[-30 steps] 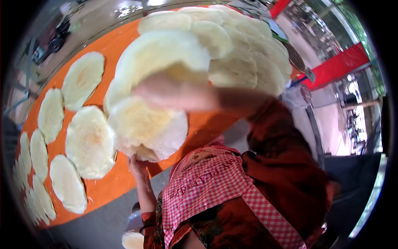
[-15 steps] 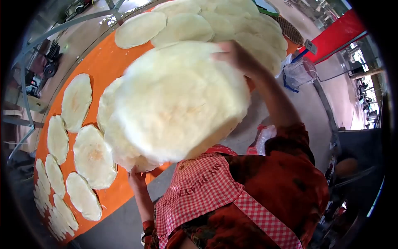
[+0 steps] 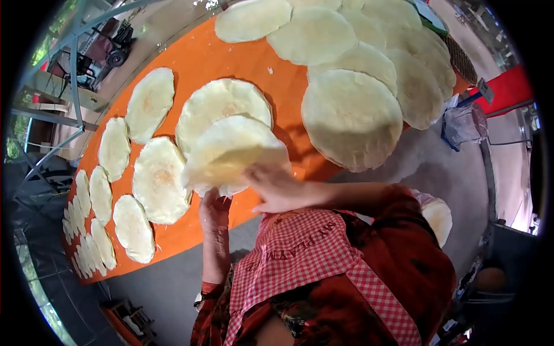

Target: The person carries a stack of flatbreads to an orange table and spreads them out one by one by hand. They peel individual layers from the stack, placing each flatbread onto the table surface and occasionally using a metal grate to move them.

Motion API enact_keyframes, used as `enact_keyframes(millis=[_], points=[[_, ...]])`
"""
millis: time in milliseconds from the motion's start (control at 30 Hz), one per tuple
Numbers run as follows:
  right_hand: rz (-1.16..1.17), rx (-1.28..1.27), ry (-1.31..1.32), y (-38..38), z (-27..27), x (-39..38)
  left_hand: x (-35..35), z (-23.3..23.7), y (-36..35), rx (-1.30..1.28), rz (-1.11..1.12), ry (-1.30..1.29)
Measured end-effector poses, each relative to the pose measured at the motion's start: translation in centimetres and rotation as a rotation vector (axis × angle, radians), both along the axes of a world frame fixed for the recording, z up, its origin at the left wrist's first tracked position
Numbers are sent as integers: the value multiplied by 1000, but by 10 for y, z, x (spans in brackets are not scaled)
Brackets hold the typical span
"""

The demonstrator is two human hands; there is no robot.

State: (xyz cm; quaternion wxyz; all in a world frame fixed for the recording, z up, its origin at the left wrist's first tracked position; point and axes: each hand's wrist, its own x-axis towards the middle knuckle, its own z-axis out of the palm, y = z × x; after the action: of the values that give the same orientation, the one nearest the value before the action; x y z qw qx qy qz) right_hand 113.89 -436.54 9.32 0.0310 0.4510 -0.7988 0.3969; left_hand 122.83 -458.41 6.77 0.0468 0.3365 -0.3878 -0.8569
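Note:
Just in front of me, a pale round flatbread (image 3: pixel 236 141) partly overlaps another flatbread (image 3: pixel 224 104) on the orange table surface (image 3: pixel 193 57). My left hand (image 3: pixel 214 209) is closed at its near edge, with the fingertips tucked under the bread and hidden. Over the right part of the same bread, my right hand (image 3: pixel 276 185) has its fingers stretched out and the thumb apart. The near part of the bread and the right fingertips are blurred, with a dark shade across them. To the right, a larger flatbread (image 3: pixel 352 118) lies flat by the table edge.
Several flatbreads (image 3: pixel 161 180) lie spread out along the left. Overlapping flatbreads (image 3: pixel 314 36) cover the far right of the table. A clear plastic bag (image 3: pixel 464 122) hangs beyond the right edge. Another round pale piece (image 3: pixel 437 220) shows low at my right, behind my arm.
The large flatbread that was raised in my right hand now lies on the table at the right. My right hand has come back down-left to the bread at my left hand. The view has shifted.

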Motion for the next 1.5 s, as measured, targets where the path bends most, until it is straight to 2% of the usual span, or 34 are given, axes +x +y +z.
enact_keyframes(millis=[33, 133, 200, 233, 267, 300, 333, 367, 400, 433, 500, 567, 633, 667, 700, 733, 767, 800, 833, 900, 967, 1100, 1133, 1233, 1300, 1367, 1400, 1433, 1500], points=[[-43, -40, 86, -23, -3, 3, -7, 11, 4, -24, 9, 26], [21, 109, -154, -64, 20, -40, -26, 55, 8, -91, -7, 170], [-89, 81, -294, -77, 43, -89, -24, 70, -1, -121, -50, 328], [-101, -52, -446, -69, 56, -119, -19, 71, -11, -163, -57, 314], [-101, -147, -429, -51, 82, -153, -13, 72, -24, -204, -60, 303], [-79, -225, -523, -32, 91, -186, -5, 70, -37, -241, -52, 292], [-288, -140, -518, -13, 106, -210, 6, 60, -53, -270, -32, 265], [-324, -199, -528, 12, 95, -246, 18, 48, -67, -267, 8, 206], [-507, -170, -421, 35, 87, -272, 32, 35, -81, -266, 44, 144], [-463, -227, -506, 64, 76, -297, 44, 22, -91, -263, 78, 78], [-607, -117, -322, 129, 20, -350, 70, -5, -106, -229, 137, 0], [-797, -220, 481, 154, -19, -345, 90, -24, -112, -208, 145, -70], [-1121, 33, 619, 154, -50, -314, 100, -37, -115, -199, 118, -111], [-1185, 136, 248, 141, -69, -288, 101, -43, -115, -187, 120, -139], [-1129, 204, 113, 130, -114, -269, 102, -46, -114, -167, 125, -174], [-882, 105, -305, 119, -166, -244, 100, -49, -113, -147, 126, -202], [-704, -113, -923, 64, -108, -175, 96, -53, -112, -129, 126, -226], [-712, -251, -1081, 30, -105, -140, 94, -59, -114, -104, 90, -234], [-778, -198, -1141, 6, -117, -123, 91, -62, -114, -107, 62, -223], [-761, -289, -1208, -23, -140, -115, 84, -64, -113, -116, 18, -203], [-828, -409, -1284, -43, -142, -119, 75, -58, -113, -139, -2, -198], [-790, -477, -1467, -67, -115, -119, 74, -64, -124, -128, -4, -184], [-792, -577, -1525, -75, -104, -123, 74, -63, -127, -120, -12, -203], [-724, -619, -1308, -105, -63, -142, 77, -64, -133, -86, 12, -167], [-446, -650, -1041, -132, -37, -180, 76, -57, -142, -44, -2, -43], [-399, -300, -911, -168, 57, -189, 72, -41, -154, -31, -2, 52], [-298, -227, -737, -185, 88, -186, 65, -30, -158, -34, 9, 90], [-193, -157, -558, -203, 113, -183, 58, -18, -163, -40, 24, 131], [-167, 90, -374, -240, 148, -156, 49, -4, -174, -52, 3, 225]])
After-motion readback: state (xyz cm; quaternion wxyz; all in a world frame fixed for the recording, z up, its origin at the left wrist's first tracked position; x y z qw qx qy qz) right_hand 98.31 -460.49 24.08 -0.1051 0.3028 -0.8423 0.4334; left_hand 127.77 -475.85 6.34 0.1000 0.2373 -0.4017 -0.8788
